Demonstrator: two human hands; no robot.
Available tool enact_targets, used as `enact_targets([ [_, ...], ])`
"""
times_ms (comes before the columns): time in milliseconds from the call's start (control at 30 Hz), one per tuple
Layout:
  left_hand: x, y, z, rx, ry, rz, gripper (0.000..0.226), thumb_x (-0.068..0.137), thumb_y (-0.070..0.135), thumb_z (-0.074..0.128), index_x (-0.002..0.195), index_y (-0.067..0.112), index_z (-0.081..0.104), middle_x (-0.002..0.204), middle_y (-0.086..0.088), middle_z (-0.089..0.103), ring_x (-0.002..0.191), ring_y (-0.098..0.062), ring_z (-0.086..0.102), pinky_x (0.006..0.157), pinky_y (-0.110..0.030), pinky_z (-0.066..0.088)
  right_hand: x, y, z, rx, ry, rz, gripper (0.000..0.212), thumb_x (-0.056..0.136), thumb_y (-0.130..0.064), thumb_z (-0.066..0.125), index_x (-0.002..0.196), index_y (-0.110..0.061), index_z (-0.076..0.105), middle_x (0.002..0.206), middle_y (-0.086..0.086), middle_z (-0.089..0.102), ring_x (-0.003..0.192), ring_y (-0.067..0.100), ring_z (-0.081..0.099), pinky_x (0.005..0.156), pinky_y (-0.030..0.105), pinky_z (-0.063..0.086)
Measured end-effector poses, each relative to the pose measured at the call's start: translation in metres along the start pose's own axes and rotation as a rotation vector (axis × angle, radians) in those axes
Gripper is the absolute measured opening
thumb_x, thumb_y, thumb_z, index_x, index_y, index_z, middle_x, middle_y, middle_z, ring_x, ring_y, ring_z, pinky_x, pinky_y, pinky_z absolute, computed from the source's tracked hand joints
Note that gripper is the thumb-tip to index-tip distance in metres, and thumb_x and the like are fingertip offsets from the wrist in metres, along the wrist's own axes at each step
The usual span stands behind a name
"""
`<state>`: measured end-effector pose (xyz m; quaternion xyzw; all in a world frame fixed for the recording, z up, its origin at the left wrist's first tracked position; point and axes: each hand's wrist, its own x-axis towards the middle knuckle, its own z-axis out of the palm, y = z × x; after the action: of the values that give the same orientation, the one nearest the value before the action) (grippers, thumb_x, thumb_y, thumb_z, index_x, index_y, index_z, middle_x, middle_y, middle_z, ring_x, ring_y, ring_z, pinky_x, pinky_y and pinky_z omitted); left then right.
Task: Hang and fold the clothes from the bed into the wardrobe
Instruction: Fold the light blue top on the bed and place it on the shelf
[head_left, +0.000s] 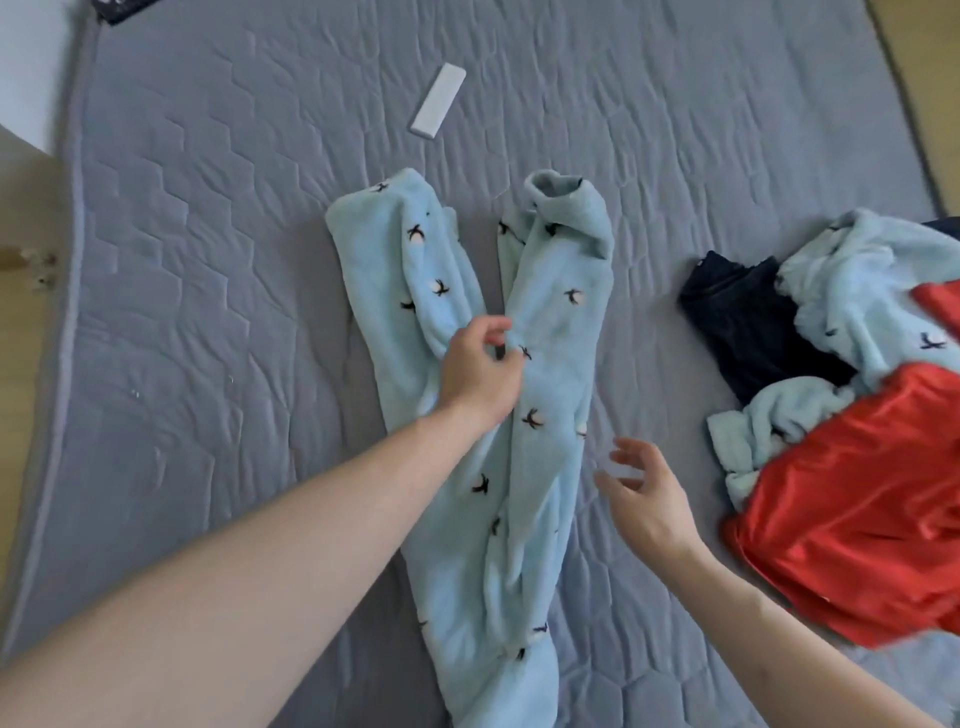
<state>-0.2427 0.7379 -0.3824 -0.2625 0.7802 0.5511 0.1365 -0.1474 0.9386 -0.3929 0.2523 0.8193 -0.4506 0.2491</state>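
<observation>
Light blue fleece trousers (550, 322) with small dark prints lie lengthwise on the grey quilted bed (208, 260), legs spread apart toward the far side. My left hand (480, 371) rests on the crotch where the two legs meet, its fingers curled and pinching the fabric there. My right hand (647, 491) hovers just right of the trousers with relaxed, spread fingers and holds nothing. A pile of other clothes sits at the right: a red satin garment (852, 514), a matching light blue fleece top (862, 291) and a dark navy garment (748, 327).
A white rectangular remote (439, 101) lies on the bed beyond the trousers. The bed's left edge (72, 260) borders a pale floor, with a dark object (122, 8) at the top left corner. Wooden floor shows at the top right.
</observation>
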Motion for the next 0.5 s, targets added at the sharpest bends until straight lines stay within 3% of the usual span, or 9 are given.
enact_targets([
  [167, -0.045, -0.104, -0.049, 0.332, 0.157, -0.088, 0.050, 0.082, 0.021, 0.072, 0.128, 0.023, 0.053, 0.128, 0.000, 0.046, 0.088, -0.014, 0.059, 0.084, -0.032, 0.050, 0.014, -0.003, 0.022, -0.037, -0.073, 0.015, 0.058, 0.093, -0.038, 0.069, 0.144, -0.027, 0.045, 0.131, -0.013, 0.055, 0.093, -0.006, 0.058, 0.070, 0.019, 0.046],
  [267, -0.070, -0.145, -0.059, 0.386, 0.059, -0.261, 0.080, 0.074, 0.039, 0.081, 0.141, 0.024, 0.039, 0.135, 0.002, 0.040, 0.107, -0.016, 0.056, 0.087, -0.030, 0.047, 0.040, -0.023, 0.034, 0.007, -0.048, -0.001, 0.074, 0.089, -0.050, 0.071, 0.150, -0.025, 0.038, 0.131, -0.012, 0.053, 0.104, 0.008, 0.061, 0.081, 0.024, 0.049],
  [333, -0.084, -0.167, -0.056, 0.394, -0.034, -0.353, 0.098, 0.068, 0.050, 0.083, 0.147, 0.022, 0.031, 0.137, 0.003, 0.037, 0.118, -0.019, 0.053, 0.092, -0.032, 0.046, 0.062, -0.043, 0.041, 0.070, 0.005, -0.010, 0.083, 0.085, -0.054, 0.072, 0.152, -0.024, 0.035, 0.135, -0.008, 0.055, 0.098, 0.003, 0.060, 0.078, 0.018, 0.045],
  [367, -0.092, -0.177, -0.053, 0.410, -0.074, -0.371, 0.103, 0.065, 0.053, 0.082, 0.147, 0.021, 0.030, 0.137, 0.002, 0.037, 0.123, -0.021, 0.051, 0.097, -0.034, 0.046, 0.075, -0.054, 0.045, 0.094, 0.038, 0.004, 0.089, 0.084, -0.057, 0.073, 0.155, -0.022, 0.031, 0.141, -0.005, 0.054, 0.106, 0.006, 0.061, 0.084, 0.019, 0.045],
  [433, -0.106, -0.193, -0.043, 0.434, -0.134, -0.358, 0.110, 0.061, 0.057, 0.081, 0.149, 0.021, 0.025, 0.141, 0.004, 0.034, 0.132, -0.021, 0.045, 0.103, -0.031, 0.042, 0.103, -0.075, 0.050, 0.123, 0.107, 0.067, 0.104, 0.080, -0.062, 0.074, 0.160, -0.020, 0.021, 0.155, 0.000, 0.044, 0.133, 0.022, 0.052, 0.100, 0.032, 0.044],
  [500, -0.114, -0.206, -0.037, 0.437, -0.137, -0.295, 0.109, 0.059, 0.056, 0.081, 0.147, 0.022, 0.027, 0.141, 0.006, 0.034, 0.134, -0.019, 0.043, 0.106, -0.029, 0.041, 0.128, -0.093, 0.055, 0.143, 0.157, 0.124, 0.113, 0.076, -0.064, 0.076, 0.161, -0.018, 0.018, 0.157, 0.003, 0.042, 0.141, 0.029, 0.046, 0.108, 0.041, 0.041],
])
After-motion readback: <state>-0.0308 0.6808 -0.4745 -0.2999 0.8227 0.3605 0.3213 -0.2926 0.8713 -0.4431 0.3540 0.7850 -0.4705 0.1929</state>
